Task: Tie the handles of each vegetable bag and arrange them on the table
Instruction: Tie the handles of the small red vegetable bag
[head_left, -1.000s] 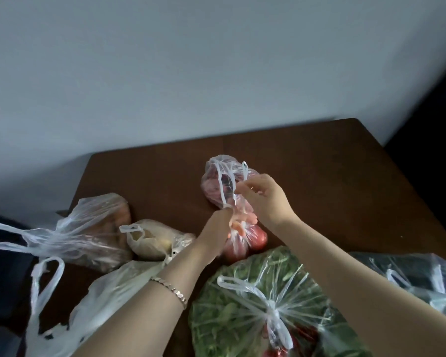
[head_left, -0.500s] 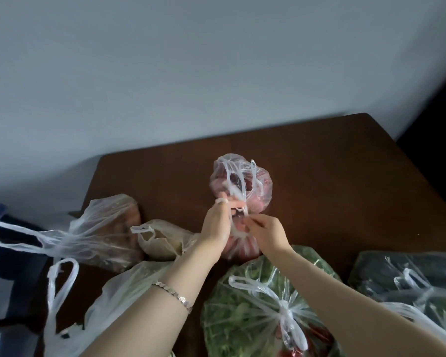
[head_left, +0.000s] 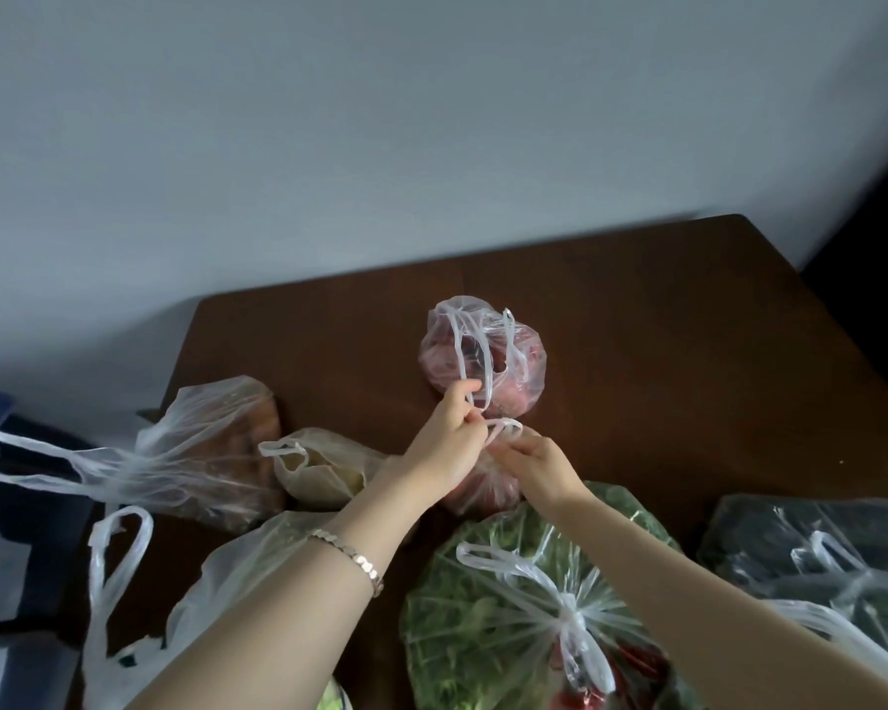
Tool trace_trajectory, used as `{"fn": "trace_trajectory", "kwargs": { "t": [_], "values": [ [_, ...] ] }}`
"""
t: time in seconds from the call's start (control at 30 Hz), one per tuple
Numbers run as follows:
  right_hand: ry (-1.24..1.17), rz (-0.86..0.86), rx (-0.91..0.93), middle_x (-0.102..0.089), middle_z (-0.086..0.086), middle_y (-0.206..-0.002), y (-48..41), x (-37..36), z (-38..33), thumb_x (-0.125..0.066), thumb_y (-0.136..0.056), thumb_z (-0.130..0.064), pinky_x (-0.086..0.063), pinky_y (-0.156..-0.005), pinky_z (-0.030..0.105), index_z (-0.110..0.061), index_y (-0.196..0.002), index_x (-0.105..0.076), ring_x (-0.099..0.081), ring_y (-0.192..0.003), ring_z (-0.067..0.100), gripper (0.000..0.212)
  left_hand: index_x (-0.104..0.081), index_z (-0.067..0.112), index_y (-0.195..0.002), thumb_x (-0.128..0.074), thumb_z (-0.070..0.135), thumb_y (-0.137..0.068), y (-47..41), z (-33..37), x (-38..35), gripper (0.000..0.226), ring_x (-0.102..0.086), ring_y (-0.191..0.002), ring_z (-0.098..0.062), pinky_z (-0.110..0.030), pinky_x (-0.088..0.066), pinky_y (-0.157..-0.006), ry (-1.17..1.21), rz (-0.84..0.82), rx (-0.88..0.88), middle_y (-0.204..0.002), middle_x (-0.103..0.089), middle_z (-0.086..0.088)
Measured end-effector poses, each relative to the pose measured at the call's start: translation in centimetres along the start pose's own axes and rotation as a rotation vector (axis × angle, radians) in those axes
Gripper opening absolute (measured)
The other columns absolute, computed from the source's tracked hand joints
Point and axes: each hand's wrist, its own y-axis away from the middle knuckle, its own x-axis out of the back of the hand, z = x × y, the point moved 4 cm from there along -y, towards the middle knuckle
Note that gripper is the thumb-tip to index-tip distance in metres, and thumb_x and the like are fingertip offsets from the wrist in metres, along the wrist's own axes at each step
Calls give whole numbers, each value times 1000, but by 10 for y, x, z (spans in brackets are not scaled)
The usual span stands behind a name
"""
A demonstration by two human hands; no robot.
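Our fingertips (head_left: 468,391) pinch the thin handles (head_left: 507,426) of the bag of red vegetables (head_left: 483,351), left hand (head_left: 447,448) and right hand (head_left: 539,466) both curled on the film. The bag lies mid-way across the table (head_left: 662,325), just beyond the knotted greens bag (head_left: 493,597). We judge the plastic light, limp and slippery: best gripped low, near the handles' roots.

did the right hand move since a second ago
Yes. Against the red bag, the right hand came back toward the person: from beside its far bulge to just short of the greens bag.
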Motion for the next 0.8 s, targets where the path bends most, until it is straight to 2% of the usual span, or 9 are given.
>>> {"fn": "trace_trajectory", "kwargs": {
  "t": [0.07,0.13,0.23,0.37,0.43,0.53,0.63,0.7,0.8],
  "values": [
    [-59,5,-39,-58,12,-86,0,1,3,-51,-90,-8,-44,-75,27,10,-82,-66,-55,-78,19,25,-32,20,-139,-38,22,-97,7,-11,-7,43,-49,-119,-18,-14,-30,-85,-206,-58,-12,-122,-50,1],
    [-97,28,-68,-62,9,-68,2,4,5,-51,-88,-3,-45,-66,28,-1,-73,-67,-55,-66,19,23,-35,18,-139,-34,32,-99,13,-19,-9,43,-44,-128,-15,-2,-18,-78,-388,-19,-66,-136,-46,3],
    [-158,87,-92,-65,8,-67,2,9,6,-49,-83,7,-46,-63,29,-18,-71,-69,-57,-62,18,34,-56,13,-124,-42,32,-97,12,-26,-11,36,-56,-111,-16,0,-23,-74,-517,20,-244,-119,-54,-3],
    [-279,134,-174,-61,7,-61,3,13,9,-43,-86,9,-46,-44,20,-12,-75,-66,-55,-43,10,33,-65,2,-109,-52,19,-93,9,-31,-15,27,-51,-90,-9,-3,-28,-74,-461,16,-321,-99,-51,-4],
    [-359,166,-245,-60,6,-57,1,13,13,-44,-88,4,-43,-41,19,-11,-79,-65,-53,-37,7,27,-68,-3,-100,-54,14,-92,11,-29,-15,24,-48,-88,-8,-1,-28,-73,-445,44,-343,-96,-52,-7],
    [-399,234,-355,-58,3,-53,-3,9,19,-60,-87,-13,-42,-37,17,-10,-73,-62,-48,-31,4,15,-69,-1,-103,-56,6,-89,11,-31,-16,20,-49,-90,-8,4,-29,-76,-387,89,-357,-93,-50,0],
    [-355,288,-391,-54,5,-53,-7,8,26,-72,-79,-21,-35,-33,15,-10,-61,-58,-40,-27,4,26,-72,-1,-92,-61,9,-86,13,-29,-17,16,-50,-79,-7,2,-31,-70,-360,125,-343,-80,-49,6],
    [-241,330,-363,-57,6,-57,-10,12,25,-77,-73,-24,-37,-36,17,-11,-63,-56,-44,-31,6,26,-71,-3,-82,-65,13,-84,13,-27,-17,17,-46,-66,-2,0,-33,-64,-321,155,-297,-69,-43,14],
    [-112,399,-291,-65,8,-82,-7,16,16,-82,-65,-31,-52,-61,28,-10,-93,-54,-59,-61,14,45,-72,-1,-84,-64,15,-85,8,-33,-17,18,-49,-67,-7,-4,-33,-59,-258,212,-166,-67,-45,12]
  ]
}}
